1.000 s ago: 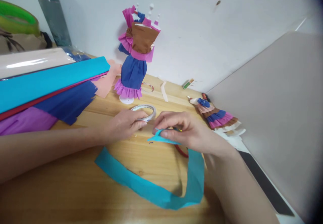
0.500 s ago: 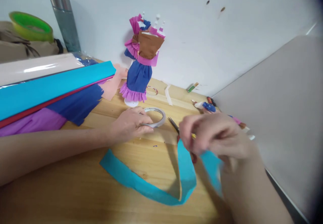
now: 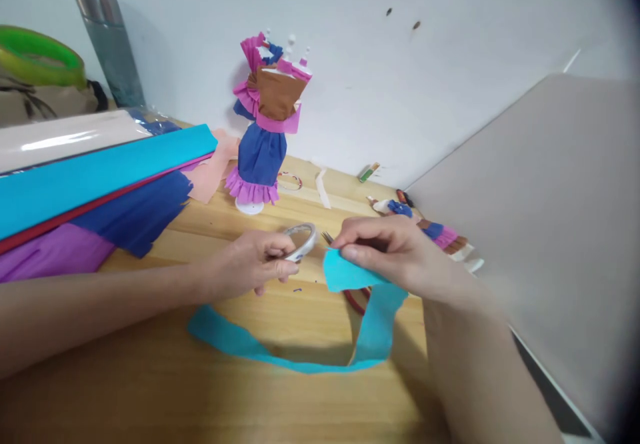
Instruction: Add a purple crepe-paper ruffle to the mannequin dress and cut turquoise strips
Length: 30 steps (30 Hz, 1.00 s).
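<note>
My left hand [image 3: 260, 262] is closed on a roll of tape [image 3: 306, 244], tilted up from the tabletop, with the thumb and fingers pinching its near side. In my right hand [image 3: 385, 251] the thumb and index finger pinch the end of a turquoise crepe paper strip [image 3: 305, 365]. The strip hangs down from there and curves left in a long loop, its free end near my left forearm. Scissors [image 3: 356, 303] with red handles lie behind the strip, mostly hidden by it and my right hand.
A doll-like figure [image 3: 263, 154] in a blue and purple paper dress stands at the back. Turquoise and other rolled papers [image 3: 100, 174] lie left, before a flask [image 3: 111, 41] and a green tape roll [image 3: 43, 57]. Decorated sticks [image 3: 440, 232] and a glue-like tube [image 3: 369, 172] lie back right.
My left hand has lifted and tilted the tape roll. My right hand has turned and moved slightly left and down, bringing the strip's end toward the tape. The view has shifted a little right.
</note>
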Motion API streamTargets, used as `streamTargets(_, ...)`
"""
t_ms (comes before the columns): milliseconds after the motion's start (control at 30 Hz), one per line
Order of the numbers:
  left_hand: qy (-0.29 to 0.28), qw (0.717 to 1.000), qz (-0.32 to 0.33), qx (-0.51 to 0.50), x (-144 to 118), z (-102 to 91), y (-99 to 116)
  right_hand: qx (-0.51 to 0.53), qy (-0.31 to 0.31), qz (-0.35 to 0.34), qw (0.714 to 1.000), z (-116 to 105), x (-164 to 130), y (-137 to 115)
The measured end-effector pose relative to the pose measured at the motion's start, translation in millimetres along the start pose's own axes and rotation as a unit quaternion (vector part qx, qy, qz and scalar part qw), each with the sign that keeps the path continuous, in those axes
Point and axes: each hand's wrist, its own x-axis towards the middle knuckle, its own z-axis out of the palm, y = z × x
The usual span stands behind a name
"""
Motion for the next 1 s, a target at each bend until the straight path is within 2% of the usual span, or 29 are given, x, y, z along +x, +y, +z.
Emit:
streamTargets(67,-0.004,1.0,0.009,-0.012,0.2,-0.3,-1.8,-0.045,-0.003,0.017,0.999,7.5,4.9,0.4)
streamTargets(200,0.029,0.999,0.034,0.017,1.4,-2.7,-5.6,-0.117,0.021,-0.005,0.993,19.8,10.4,2.1)
streamTargets(433,0.023,0.999,0.036,0.014,4.0,-2.9,-8.0,-0.228,0.046,-0.123,0.965,24.2,10.2,-2.0)
streamTargets(567,0.021,0.999,0.037,0.02,4.3,-3.2,-7.9,-0.284,0.05,-0.147,0.946,24.7,12.9,-0.4)
streamTargets(800,0.006,0.997,0.073,0.037,2.6,-5.2,-8.0,-0.291,0.054,-0.139,0.945,26.3,14.4,2.6)
streamTargets(1000,0.007,0.997,0.056,0.045,1.6,-5.9,-4.7,-0.283,0.055,-0.125,0.949,26.5,15.2,2.8)
